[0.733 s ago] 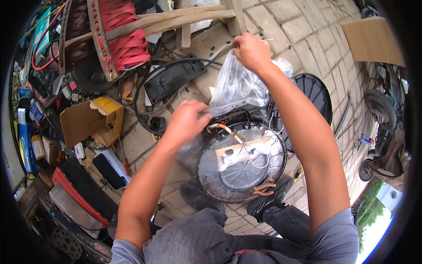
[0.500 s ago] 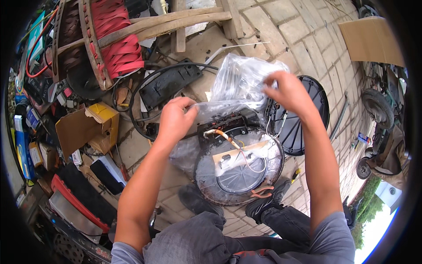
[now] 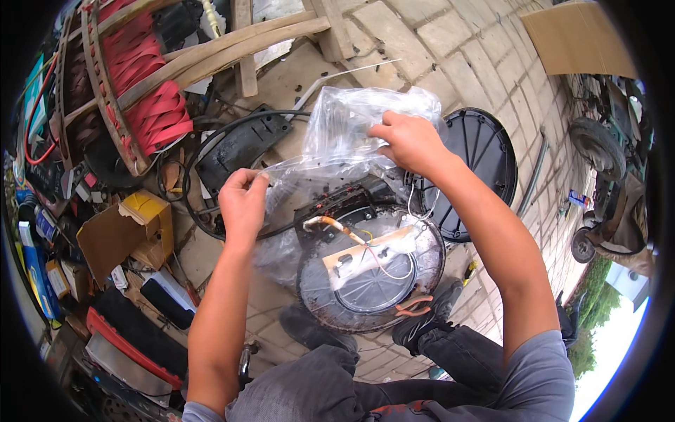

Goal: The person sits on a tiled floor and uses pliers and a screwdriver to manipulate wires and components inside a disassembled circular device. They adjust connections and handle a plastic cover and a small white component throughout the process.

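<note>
We have a clear plastic bag (image 3: 343, 130) spread just beyond the round base (image 3: 426, 273). Right of that base we see a black lid (image 3: 486, 149). Beyond and left of the base, our left hand (image 3: 242, 202) pinches the bag's edge; beyond its right side, our right hand (image 3: 413, 143) is at the bag, fingers bent, but we cannot tell whether they grip. Orange pliers (image 3: 416, 302) lie at the base's near right rim.

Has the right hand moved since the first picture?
Yes, the right hand has moved away from the wooden frame, toward the round grey base.
</note>
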Available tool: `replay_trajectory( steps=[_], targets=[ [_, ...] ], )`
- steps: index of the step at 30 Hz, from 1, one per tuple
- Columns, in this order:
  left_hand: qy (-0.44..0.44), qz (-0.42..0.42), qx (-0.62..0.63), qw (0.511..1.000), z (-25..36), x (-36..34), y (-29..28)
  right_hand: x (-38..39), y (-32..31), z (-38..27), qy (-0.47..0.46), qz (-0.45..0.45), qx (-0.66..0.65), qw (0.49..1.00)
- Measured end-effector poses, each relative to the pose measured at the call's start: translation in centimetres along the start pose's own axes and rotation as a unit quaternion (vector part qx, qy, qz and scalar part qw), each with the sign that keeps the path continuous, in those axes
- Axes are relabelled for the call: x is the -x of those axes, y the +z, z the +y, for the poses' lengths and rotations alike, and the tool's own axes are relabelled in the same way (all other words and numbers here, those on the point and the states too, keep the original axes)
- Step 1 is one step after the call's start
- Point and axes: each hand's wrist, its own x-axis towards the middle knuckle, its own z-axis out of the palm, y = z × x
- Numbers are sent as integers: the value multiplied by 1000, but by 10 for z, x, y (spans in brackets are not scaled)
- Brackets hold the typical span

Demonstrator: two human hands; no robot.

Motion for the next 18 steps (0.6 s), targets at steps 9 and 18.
replay_trajectory(
  steps=[9,18],
  targets=[
    [-57,6,56,997,7,-2,4,-21,4,1,3,101,36,994],
    [18,66,121,990,24,32,-22,39,-14,-26,267,10,-307,913]
  ],
)
